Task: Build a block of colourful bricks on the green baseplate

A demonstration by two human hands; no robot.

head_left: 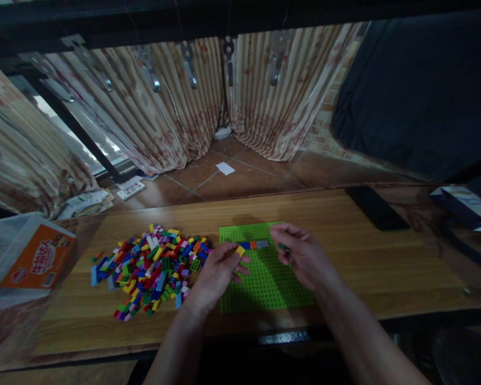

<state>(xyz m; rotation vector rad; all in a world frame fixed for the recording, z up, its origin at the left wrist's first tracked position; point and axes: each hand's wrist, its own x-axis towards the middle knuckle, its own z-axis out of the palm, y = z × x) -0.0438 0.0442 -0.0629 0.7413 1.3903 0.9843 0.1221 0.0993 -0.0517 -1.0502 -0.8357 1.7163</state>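
A wooden surface (pixel 380 267) carries a heap of mixed bricks (pixel 144 267), at 9 o'clock from a green baseplate (pixel 260 291). The right hand (pixel 304 254) is at the plate's 2 o'clock, the left hand (pixel 216 270) at 9, a blue-orange-grey row (pixel 253 245) toward 11. Left fingers, partly spread, pinch a yellow brick (pixel 240 250); right fingers, curled nearly closed, hold a dark green brick (pixel 282 247)

A wood-grain worktop (pixel 379 272) stretches across the lower half of the frame, with a dark front edge. On its left part lies a loose heap of small toy building bricks (pixel 144 267), in red, yellow, blue, green, purple and white. Just right of the heap, at lower center, a bright green studded baseplate (pixel 256 291) lies flat. Toward the worktop's upper right corner rests a flat black rectangular object (pixel 379 208).
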